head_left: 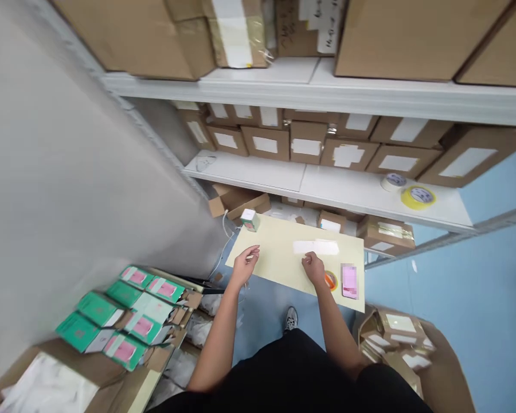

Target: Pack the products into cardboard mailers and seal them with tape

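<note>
My left hand point(246, 266) hovers over the left edge of a pale yellow tabletop point(279, 241), its fingers loosely bent and apart, with nothing visible in it. Behind it, at the table's far left corner, stands a small green and white box point(250, 220). My right hand point(313, 268) is closed, fingers curled together, just in front of a white paper strip point(316, 247). Whether it pinches anything is too small to tell. Beside my right wrist lies a roll of tape point(331, 281) with an orange core, partly hidden by the arm. A pink phone point(350, 281) lies farther right.
Shelving point(258, 172) with labelled cardboard boxes rises beyond the table. Two tape rolls, one white point(394, 182) and one yellow point(418, 197), sit on its middle shelf. Green boxes point(124, 315) are piled at left. An open carton point(442, 355) of small boxes stands at lower right.
</note>
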### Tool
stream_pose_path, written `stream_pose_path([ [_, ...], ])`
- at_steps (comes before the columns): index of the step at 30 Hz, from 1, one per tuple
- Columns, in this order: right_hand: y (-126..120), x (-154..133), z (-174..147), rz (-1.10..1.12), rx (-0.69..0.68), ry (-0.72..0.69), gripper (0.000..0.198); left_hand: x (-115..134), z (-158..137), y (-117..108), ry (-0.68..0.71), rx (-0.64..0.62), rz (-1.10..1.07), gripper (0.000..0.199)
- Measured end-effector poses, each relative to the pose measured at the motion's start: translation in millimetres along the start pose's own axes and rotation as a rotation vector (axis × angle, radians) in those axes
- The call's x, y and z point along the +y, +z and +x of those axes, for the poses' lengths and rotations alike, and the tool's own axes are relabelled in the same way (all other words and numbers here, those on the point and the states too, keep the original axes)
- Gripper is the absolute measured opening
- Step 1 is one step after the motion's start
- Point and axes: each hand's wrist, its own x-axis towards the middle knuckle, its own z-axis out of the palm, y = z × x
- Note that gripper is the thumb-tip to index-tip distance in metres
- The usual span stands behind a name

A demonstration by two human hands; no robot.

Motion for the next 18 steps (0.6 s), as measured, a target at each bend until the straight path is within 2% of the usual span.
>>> stream_pose_path([
  [4,26.4,-58.4,3.0,0.093,-0.024,-0.216,0.041,-10.0,-33.4,-47.4,-0.015,0.100,0.007,0.047],
  [8,70.8,-113.6,-18.6,0.156,-0.058,-0.380,0.053,-27.4,-80.2,-108.2,-0.023,0.267,0.024,0.043],
  [13,137.5,-171.3,-76.1,0.166,-0.230,-0.481,0.059,-52.2,-156.3,-180.1,-0.018,0.483,-0.010,0.040],
  [18,210.9,-229.4,-155.0,0.161,-0.401,-0.624,0.063,-88.9,-254.9,-256.4,-0.060,0.719,-0.103,0.041],
])
